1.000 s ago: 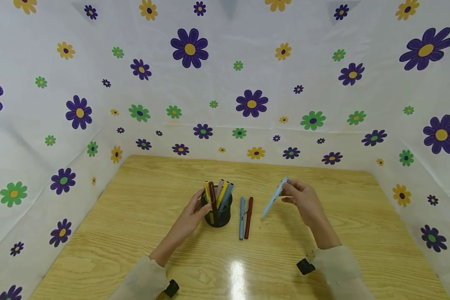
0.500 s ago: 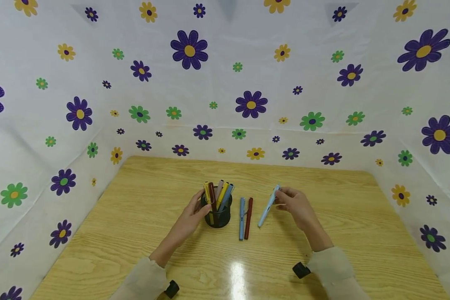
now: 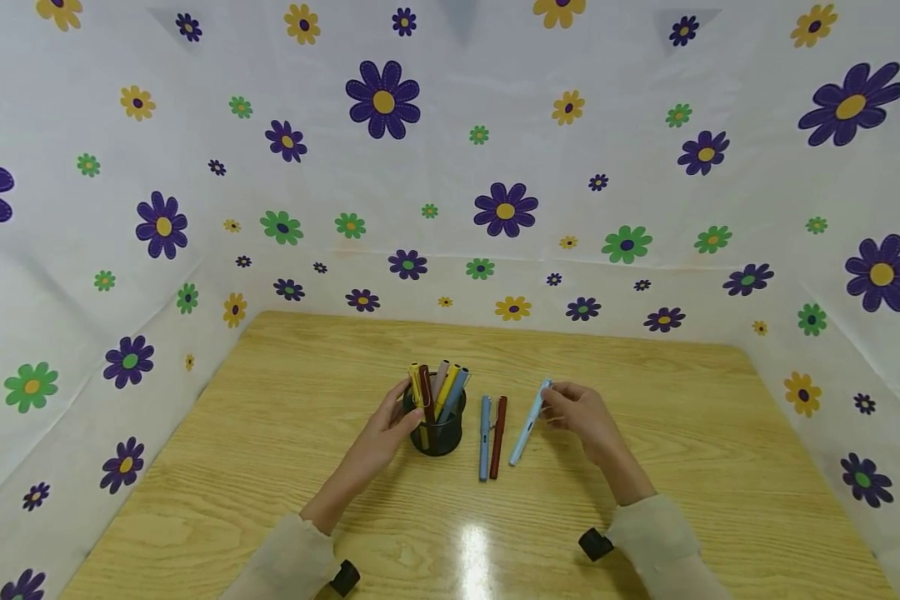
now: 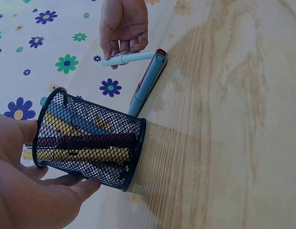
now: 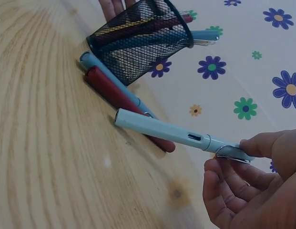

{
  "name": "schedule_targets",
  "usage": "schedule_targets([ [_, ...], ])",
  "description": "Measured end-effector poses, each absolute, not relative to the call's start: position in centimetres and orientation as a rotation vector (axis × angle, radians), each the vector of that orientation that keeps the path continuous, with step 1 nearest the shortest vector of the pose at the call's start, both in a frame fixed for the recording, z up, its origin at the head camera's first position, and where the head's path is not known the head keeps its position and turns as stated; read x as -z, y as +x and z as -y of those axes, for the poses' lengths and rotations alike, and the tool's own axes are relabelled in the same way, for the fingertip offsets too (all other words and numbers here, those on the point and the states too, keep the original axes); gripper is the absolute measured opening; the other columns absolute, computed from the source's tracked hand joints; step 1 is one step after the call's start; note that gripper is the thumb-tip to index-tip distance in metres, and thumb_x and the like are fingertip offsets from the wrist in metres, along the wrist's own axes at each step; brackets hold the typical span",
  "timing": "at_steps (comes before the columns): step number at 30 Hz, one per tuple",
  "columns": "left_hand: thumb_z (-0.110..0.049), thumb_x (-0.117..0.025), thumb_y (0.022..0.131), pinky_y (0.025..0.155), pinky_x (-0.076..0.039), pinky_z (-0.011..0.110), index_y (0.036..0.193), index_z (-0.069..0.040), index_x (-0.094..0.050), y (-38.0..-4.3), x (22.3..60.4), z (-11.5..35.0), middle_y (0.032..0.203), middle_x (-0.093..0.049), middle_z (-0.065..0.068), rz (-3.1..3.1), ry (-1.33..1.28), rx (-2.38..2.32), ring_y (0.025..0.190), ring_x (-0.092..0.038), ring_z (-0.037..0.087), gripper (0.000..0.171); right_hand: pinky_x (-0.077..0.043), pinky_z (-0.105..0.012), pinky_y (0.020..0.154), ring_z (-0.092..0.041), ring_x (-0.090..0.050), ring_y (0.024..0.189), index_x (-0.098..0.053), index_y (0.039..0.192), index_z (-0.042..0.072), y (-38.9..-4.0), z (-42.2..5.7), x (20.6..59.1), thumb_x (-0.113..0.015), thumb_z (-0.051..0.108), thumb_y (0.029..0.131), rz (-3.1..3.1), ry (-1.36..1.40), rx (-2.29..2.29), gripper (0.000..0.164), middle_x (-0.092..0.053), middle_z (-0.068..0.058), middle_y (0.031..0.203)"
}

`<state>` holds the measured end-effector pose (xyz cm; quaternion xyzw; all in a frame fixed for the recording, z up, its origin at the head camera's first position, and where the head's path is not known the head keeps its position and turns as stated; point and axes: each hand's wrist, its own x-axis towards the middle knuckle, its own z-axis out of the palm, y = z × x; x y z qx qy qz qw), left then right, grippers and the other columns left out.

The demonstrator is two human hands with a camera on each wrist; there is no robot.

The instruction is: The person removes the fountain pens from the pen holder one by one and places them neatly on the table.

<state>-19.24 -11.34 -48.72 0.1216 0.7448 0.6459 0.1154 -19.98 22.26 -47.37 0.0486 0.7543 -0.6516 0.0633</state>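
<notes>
My left hand (image 3: 377, 435) holds a black mesh pen cup (image 3: 447, 438) from its left side, thumb near the rim. Yellow, dark red, grey and blue pens stand inside, their capped ends above the rim. Between finger and thumb, my right hand (image 3: 587, 417) pinches a light blue pen (image 3: 528, 431) by its clip end. In the right wrist view, that pen's (image 5: 159, 128) far end points down close to the table. Between cup and right hand, a blue pen (image 3: 484, 446) and a dark red pen (image 3: 498, 446) lie side by side on the table.
The wooden table (image 3: 270, 467) reaches back to a white cloth (image 3: 435, 167) printed with flowers, which also rises at both sides. A bright light reflection shows on the table's front part.
My right hand has brought the light blue pen left and lower, closer to the dark red pen. The left hand and the pen cup have stayed in place.
</notes>
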Motion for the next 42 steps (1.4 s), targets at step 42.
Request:
schedule_targets([
  [42, -0.030, -0.056, 0.109, 0.119, -0.029, 0.060, 0.166, -0.015, -0.021, -19.3, 49.0, 11.4, 0.161, -0.034, 0.027, -2.189, 0.334, -1.892, 0.150, -0.030, 0.042, 0.068, -0.043, -0.022, 0.052, -0.013, -0.056, 0.059, -0.072, 0.113, -0.012, -21.0, -18.5, 49.9, -0.069, 0.016, 0.099, -2.706, 0.189, 1.573, 0.031, -0.068, -0.010, 0.075],
])
